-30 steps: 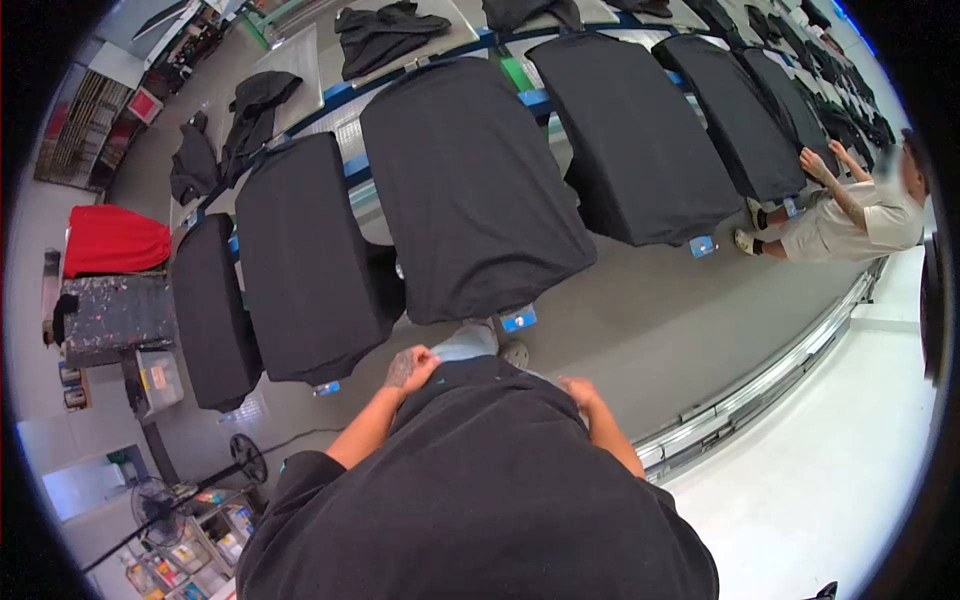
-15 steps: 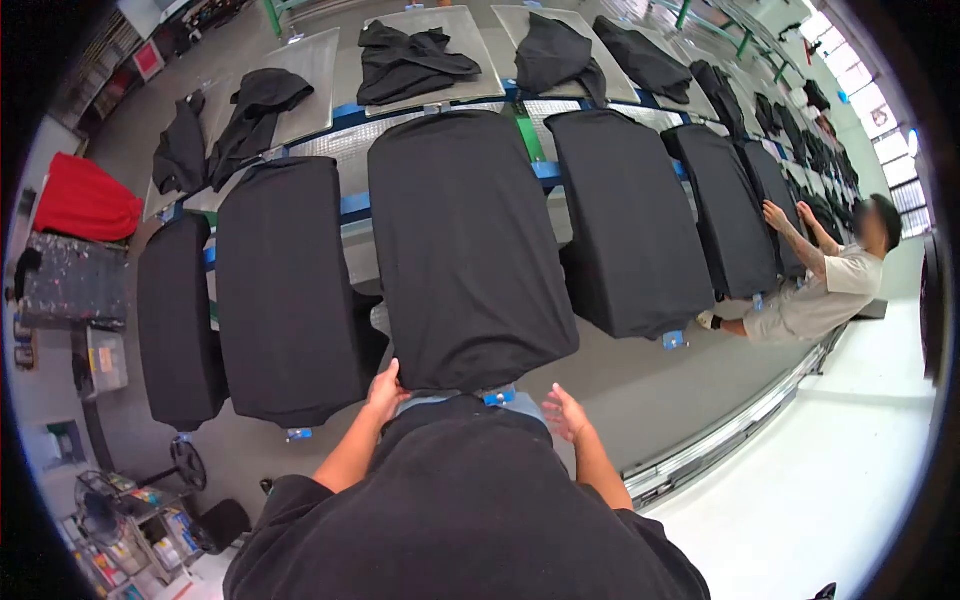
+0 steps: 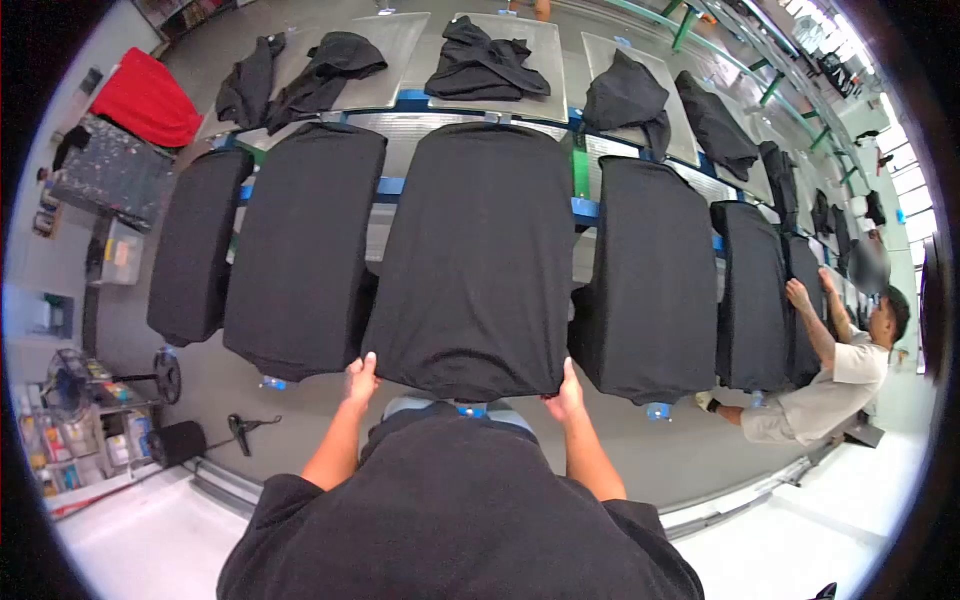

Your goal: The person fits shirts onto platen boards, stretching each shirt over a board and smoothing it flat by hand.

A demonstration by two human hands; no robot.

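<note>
A black shirt (image 3: 478,260) lies stretched over the middle board right in front of me, with soft folds near its bottom edge. My left hand (image 3: 362,380) pinches the shirt's lower left corner, thumb on top. At the lower right corner, my right hand (image 3: 564,392) grips the cloth the same way, its fingers partly hidden beneath. A blue bracket (image 3: 471,411) shows under the near edge between both hands.
More boards covered in black cloth stand left (image 3: 300,250) and right (image 3: 655,280). Crumpled black garments (image 3: 490,62) lie on clear panels behind. A co-worker (image 3: 835,370) handles a board at far right. A fan (image 3: 70,385) and shelves are at lower left.
My right hand has moved from the air onto the shirt's right corner and closed on it. My left hand stays at the left corner. The view has turned, shifting the boards.
</note>
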